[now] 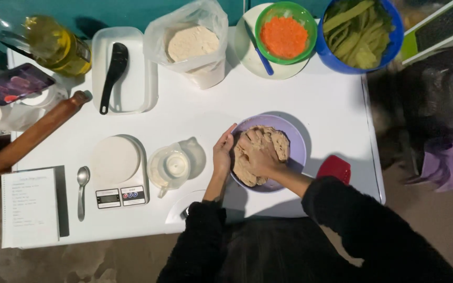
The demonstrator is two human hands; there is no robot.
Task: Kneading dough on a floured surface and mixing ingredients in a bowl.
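Right hand pressed flat, fingers spread, into the dough in the lavender bowl near the table's front edge; left hand cupped open against the bowl's left rim, gripping nothing. To knead well here, I judge the left hand should brace the rim firmly while the right folds and pushes from the heel, keeping the bowl clear of the glass jug just beside it.
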